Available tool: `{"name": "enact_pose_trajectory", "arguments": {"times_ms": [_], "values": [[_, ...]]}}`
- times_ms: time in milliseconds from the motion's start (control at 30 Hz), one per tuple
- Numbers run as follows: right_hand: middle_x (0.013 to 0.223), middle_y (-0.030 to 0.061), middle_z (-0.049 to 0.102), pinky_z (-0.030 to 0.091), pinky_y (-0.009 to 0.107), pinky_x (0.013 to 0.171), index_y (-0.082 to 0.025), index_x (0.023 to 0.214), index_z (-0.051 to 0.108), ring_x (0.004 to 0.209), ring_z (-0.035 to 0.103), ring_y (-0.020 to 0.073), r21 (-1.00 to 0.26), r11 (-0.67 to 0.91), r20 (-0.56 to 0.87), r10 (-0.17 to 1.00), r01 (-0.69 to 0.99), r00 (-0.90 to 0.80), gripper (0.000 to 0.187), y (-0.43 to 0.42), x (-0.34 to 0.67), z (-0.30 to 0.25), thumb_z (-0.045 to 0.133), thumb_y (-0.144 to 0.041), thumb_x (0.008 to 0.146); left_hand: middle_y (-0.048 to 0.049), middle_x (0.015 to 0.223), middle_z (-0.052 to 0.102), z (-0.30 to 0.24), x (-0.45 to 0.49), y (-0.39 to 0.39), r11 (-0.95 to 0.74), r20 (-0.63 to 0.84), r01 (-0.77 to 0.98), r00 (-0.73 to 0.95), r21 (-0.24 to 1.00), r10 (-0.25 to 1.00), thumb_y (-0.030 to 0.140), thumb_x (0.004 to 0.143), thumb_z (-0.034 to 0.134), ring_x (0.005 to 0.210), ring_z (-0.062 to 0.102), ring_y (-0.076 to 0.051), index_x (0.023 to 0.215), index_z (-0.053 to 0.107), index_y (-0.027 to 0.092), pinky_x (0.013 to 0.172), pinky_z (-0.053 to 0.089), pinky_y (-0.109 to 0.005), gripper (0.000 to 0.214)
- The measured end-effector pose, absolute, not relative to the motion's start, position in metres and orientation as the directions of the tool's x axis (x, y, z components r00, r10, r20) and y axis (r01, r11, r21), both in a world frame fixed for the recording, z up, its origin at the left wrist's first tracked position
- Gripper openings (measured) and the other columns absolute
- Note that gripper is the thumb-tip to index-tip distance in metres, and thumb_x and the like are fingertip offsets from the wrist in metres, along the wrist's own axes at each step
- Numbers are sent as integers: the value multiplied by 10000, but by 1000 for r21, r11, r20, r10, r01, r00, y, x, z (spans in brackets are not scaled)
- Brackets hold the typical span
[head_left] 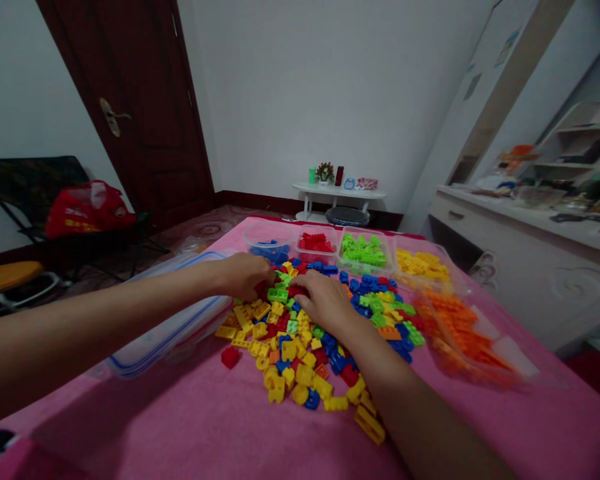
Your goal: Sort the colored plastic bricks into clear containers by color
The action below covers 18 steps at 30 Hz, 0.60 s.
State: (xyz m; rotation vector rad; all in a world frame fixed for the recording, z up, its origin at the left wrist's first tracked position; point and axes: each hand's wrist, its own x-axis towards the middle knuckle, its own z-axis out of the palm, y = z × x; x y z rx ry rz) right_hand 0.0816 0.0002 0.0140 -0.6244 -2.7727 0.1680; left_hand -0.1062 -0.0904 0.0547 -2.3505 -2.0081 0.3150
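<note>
A large heap of mixed toy building bricks (305, 353) in yellow, blue, red, green and orange spreads over the pink cloth. At its far left side my left hand (246, 275) is closed, with a red brick (261, 289) showing under its curled fingers. My right hand (325, 300) reaches over the heap's middle, thumb and fingers closed on another red brick (296, 291). Small green and yellow bricks lie between the two hands. One loose red brick (231, 357) sits apart at the near left.
Clear tubs stand behind the heap: blue bricks (273, 251), red bricks (315, 243), green bricks (364, 250) and yellow bricks (423, 265). A tub of orange bricks (460, 333) is at right. A blue-edged plastic box (155, 340) lies under my left forearm.
</note>
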Motion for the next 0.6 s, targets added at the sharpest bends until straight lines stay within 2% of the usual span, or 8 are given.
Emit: {"name": "enact_pose_trajectory", "arguments": {"times_ms": [100,233,300,433,600], "values": [[1015,49,606,404,283,730,-266,1089,585,915,584,204,-117,897,234,441,425,-866,271,-4,79,13,497,-284,833,-37,869,671,65,-108,-83,-148,-101,984,138,-97,985,265,642,603,765,594,-175,907,687,240,657,428,-241,279],[1033,52,597,397,281,675,-226,1015,567,869,593,208,-94,910,269,413,403,-870,214,-6,78,13,503,-232,811,-81,956,670,68,-104,-57,-153,99,988,156,-35,983,235,678,545,841,603,-188,1040,654,177,766,441,-261,382],[1036,40,600,390,276,669,-220,979,560,876,592,199,-99,932,295,363,350,-884,191,-7,79,13,475,-183,811,-95,993,669,63,-97,-41,-165,141,986,162,5,977,195,682,519,881,608,-198,1069,645,159,783,445,-263,409],[991,13,611,379,255,689,-229,946,563,867,587,163,-110,968,275,246,224,-929,225,-11,82,13,419,-108,822,-97,1009,679,45,-85,-12,-148,162,989,143,18,976,118,662,487,932,615,-223,1047,663,182,792,451,-279,428],[1034,39,581,379,263,659,-231,1070,559,846,584,170,-31,985,267,172,170,-948,283,-20,84,12,396,-134,861,-109,964,694,31,-78,4,-41,85,999,42,-7,996,98,658,523,907,628,-244,1004,688,209,749,458,-293,399]]}}
